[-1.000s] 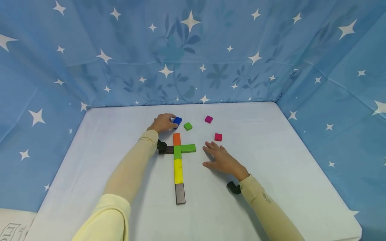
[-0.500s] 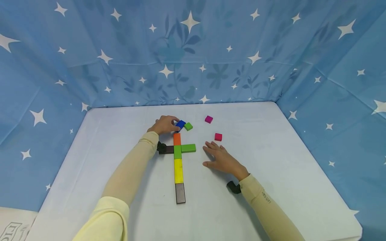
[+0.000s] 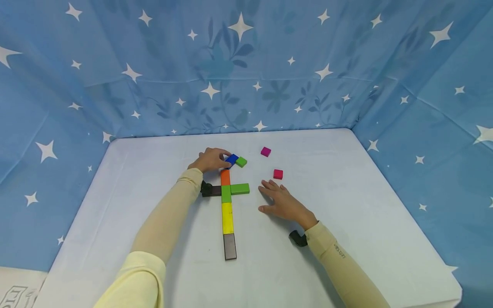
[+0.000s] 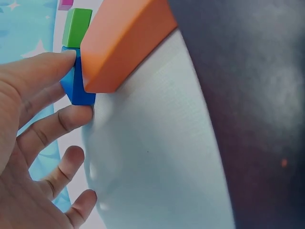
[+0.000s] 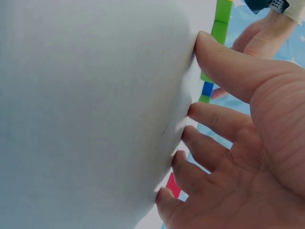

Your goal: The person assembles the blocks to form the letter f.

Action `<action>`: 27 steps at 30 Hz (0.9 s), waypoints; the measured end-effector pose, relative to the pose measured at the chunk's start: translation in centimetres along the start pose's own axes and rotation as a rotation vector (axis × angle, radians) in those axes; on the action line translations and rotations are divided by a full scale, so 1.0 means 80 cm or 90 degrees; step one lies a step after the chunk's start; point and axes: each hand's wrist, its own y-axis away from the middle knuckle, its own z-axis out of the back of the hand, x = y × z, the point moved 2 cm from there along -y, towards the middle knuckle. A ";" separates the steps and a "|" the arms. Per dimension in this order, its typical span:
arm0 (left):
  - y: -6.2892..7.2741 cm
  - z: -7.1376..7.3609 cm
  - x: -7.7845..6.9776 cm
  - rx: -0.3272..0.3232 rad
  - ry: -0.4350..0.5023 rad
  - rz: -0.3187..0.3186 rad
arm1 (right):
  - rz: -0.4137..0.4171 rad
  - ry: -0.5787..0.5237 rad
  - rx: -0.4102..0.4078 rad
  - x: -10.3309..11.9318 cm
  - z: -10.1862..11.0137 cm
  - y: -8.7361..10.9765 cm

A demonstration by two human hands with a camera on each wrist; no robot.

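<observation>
My left hand (image 3: 209,159) pinches a small blue block (image 3: 231,159) between thumb and fingers at the far end of an orange block (image 3: 225,177). In the left wrist view the blue block (image 4: 76,83) sits against the orange block (image 4: 121,40), with a small green block (image 4: 76,26) just beyond. The orange block heads a cross: green pieces (image 3: 235,190), a dark piece (image 3: 215,190) to the left, then yellow (image 3: 227,218) and grey (image 3: 230,247) toward me. My right hand (image 3: 283,203) lies flat on the white table (image 3: 346,192), fingers spread, holding nothing.
Two magenta blocks (image 3: 265,151) (image 3: 278,174) lie loose beyond my right hand. A small green block (image 3: 241,161) touches the blue one. Blue star-printed cloth (image 3: 246,77) walls in the table at the back and both sides.
My left hand has carried the blue block right and toward me, from beside the loose green block to the far end of the orange block. The right hand has stayed put.
</observation>
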 end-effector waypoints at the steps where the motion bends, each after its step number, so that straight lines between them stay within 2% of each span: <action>1: 0.000 0.000 0.000 0.001 0.000 -0.001 | 0.000 0.000 0.000 0.000 0.000 0.000; 27: -0.001 -0.003 0.005 0.008 0.005 -0.003 | 0.012 0.000 -0.001 0.002 0.003 0.002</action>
